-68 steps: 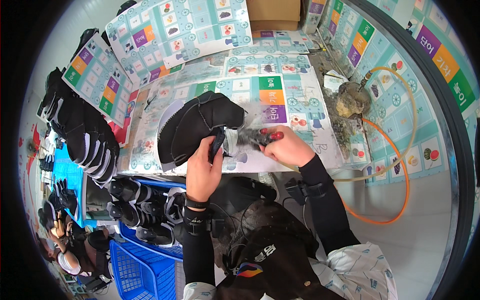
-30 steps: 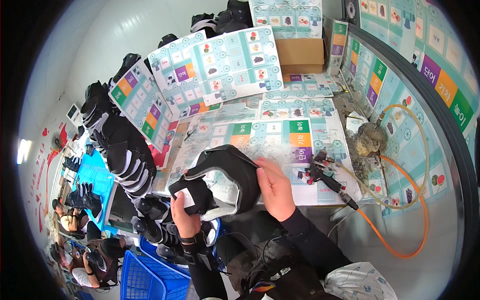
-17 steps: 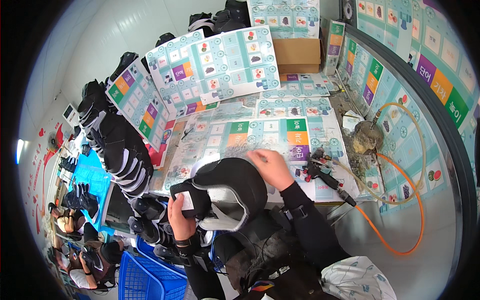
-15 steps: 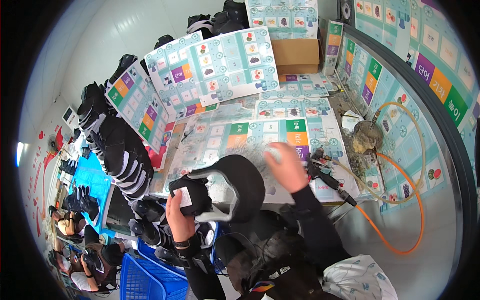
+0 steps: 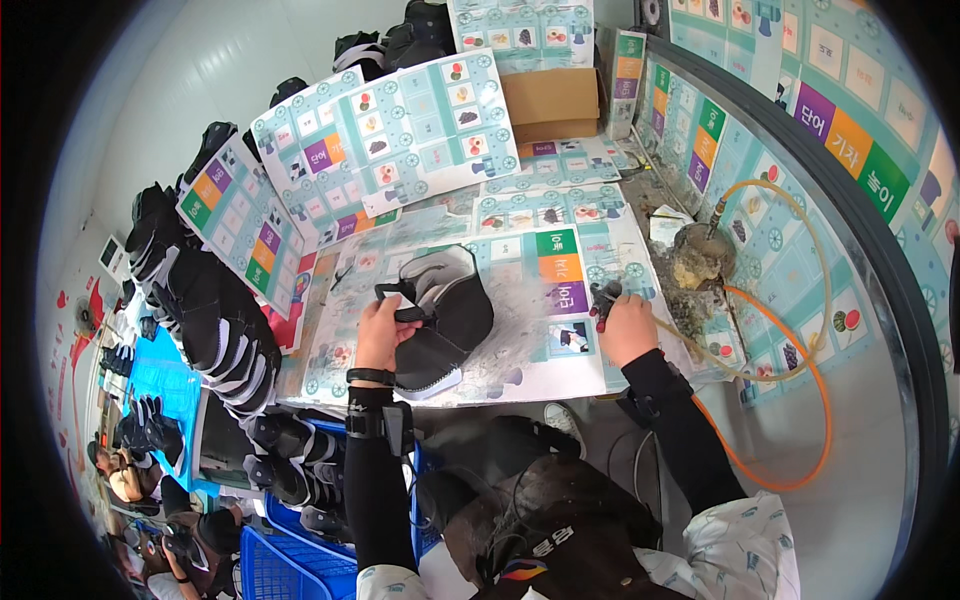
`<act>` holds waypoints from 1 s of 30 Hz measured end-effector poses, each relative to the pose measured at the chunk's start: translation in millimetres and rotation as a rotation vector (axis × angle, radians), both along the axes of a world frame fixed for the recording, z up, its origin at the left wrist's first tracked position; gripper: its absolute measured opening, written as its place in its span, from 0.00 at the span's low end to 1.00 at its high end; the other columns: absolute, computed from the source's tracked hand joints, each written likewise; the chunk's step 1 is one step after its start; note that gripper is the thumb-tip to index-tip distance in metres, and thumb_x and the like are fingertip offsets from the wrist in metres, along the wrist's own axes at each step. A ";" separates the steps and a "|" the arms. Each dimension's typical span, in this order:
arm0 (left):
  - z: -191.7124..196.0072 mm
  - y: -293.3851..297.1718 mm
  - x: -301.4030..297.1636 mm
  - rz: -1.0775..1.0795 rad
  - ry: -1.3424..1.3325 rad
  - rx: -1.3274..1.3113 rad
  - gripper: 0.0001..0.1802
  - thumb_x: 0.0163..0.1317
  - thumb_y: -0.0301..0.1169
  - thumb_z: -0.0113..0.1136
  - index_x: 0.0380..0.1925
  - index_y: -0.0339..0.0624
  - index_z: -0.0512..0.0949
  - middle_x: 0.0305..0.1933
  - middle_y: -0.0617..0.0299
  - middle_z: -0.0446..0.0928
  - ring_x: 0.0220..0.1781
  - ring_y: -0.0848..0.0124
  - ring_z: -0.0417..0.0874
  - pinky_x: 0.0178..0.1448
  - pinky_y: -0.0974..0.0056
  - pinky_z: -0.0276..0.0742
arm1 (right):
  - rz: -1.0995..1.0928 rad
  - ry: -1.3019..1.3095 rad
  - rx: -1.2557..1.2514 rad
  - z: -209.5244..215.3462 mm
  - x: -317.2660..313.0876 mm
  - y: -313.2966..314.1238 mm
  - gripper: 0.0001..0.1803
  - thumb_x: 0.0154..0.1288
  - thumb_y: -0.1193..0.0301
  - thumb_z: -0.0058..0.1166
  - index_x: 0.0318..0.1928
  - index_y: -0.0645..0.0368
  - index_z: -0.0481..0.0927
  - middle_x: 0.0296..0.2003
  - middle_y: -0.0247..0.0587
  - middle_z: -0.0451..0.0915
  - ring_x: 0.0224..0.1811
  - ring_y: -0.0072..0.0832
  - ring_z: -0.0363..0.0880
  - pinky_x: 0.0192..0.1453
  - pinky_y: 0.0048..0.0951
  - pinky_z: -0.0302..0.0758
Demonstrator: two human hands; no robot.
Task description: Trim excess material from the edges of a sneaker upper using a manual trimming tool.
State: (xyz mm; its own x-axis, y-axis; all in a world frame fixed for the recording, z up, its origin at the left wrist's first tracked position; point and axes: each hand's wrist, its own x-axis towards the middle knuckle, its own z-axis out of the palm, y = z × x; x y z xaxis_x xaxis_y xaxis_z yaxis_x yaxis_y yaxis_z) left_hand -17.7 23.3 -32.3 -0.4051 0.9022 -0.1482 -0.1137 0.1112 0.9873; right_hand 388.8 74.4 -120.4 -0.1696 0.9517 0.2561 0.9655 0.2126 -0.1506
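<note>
Steadying black boot (image 5: 440,320) near table (image 5: 520,375) front edge, left hand (image 5: 380,335) fingers clamped on strap; right hand (image 5: 625,325) closing around tool (image 5: 604,296). Next, probably: bringing tool to boot.

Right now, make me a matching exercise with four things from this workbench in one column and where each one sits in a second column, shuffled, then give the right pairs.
Things:
1. black boot
2. cardboard box
3. orange hose
4. blue crate

Places:
A. at the back of the bench, behind the printed sheets
B. low on the person's left, below the bench edge
C. held by the left hand on the bench
D. looping along the bench's right side, beyond the right hand

Pairs: 1-C, 2-A, 3-D, 4-B
</note>
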 end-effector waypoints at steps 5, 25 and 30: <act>-2.5 8.9 11.8 0.017 0.074 -0.012 0.18 0.75 0.42 0.59 0.50 0.37 0.76 0.37 0.58 0.86 0.31 0.68 0.89 0.35 0.67 0.80 | 0.125 1.153 -0.388 54.3 -5.7 -46.6 0.13 0.62 0.77 0.62 0.48 0.66 0.85 0.34 0.42 0.87 0.34 0.34 0.87 0.33 0.37 0.82; 3.2 1.9 8.9 0.021 0.196 -0.047 0.17 0.74 0.44 0.61 0.48 0.41 0.78 0.37 0.63 0.84 0.29 0.74 0.85 0.35 0.70 0.76 | 0.346 1.258 -0.409 27.2 -52.5 -96.5 0.12 0.59 0.76 0.66 0.43 0.68 0.81 0.29 0.54 0.81 0.30 0.44 0.79 0.40 0.36 0.76; 17.1 1.8 9.6 0.038 0.336 0.015 0.16 0.72 0.37 0.58 0.49 0.35 0.80 0.38 0.60 0.84 0.29 0.70 0.85 0.35 0.66 0.84 | 0.418 1.067 -0.413 48.4 -38.3 -102.8 0.11 0.61 0.78 0.61 0.45 0.66 0.82 0.32 0.50 0.84 0.31 0.43 0.82 0.39 0.35 0.78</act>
State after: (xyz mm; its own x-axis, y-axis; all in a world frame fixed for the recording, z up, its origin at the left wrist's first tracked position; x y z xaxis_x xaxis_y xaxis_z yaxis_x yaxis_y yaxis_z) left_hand -8.1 25.1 -15.2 -0.4623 0.8866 0.0124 0.2150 0.0986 0.9716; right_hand 350.5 -28.4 -72.0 -0.3722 0.9167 0.1451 0.1842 0.2262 -0.9565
